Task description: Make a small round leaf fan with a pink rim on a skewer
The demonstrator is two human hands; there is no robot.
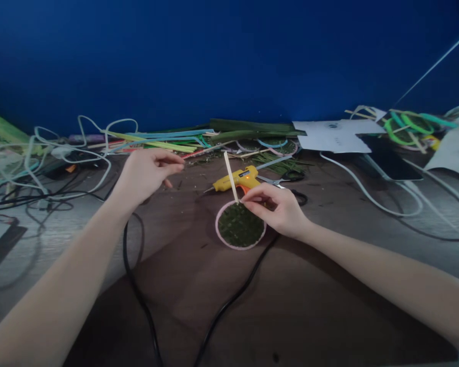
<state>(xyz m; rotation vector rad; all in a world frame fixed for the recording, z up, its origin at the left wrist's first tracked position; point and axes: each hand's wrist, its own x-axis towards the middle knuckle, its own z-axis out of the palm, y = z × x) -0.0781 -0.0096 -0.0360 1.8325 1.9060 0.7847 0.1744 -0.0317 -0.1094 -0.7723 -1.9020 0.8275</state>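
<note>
A round woven green disc (240, 228) with a pink rim lies on the dark tabletop in front of me. A flat pale wooden stick (230, 176) stands out from its far rim, leaning slightly left. My right hand (277, 208) pinches at the stick's lower end, where it meets the rim; the fingertips hide the exact contact. Up and to the left, my left hand (149, 172) hovers above the table with thumb and fingers apart and nothing visible in it. Just behind the disc lies a yellow hot glue gun (237, 179) with a lit orange light, nozzle pointing left.
Black-handled scissors (286, 178) lie behind my right hand. Long green leaves (252, 127) and coloured strips line the blue wall. White cables (107, 133) tangle at left. A phone (396, 160) and white paper (332, 135) sit at right. A black cord (229, 303) runs toward me.
</note>
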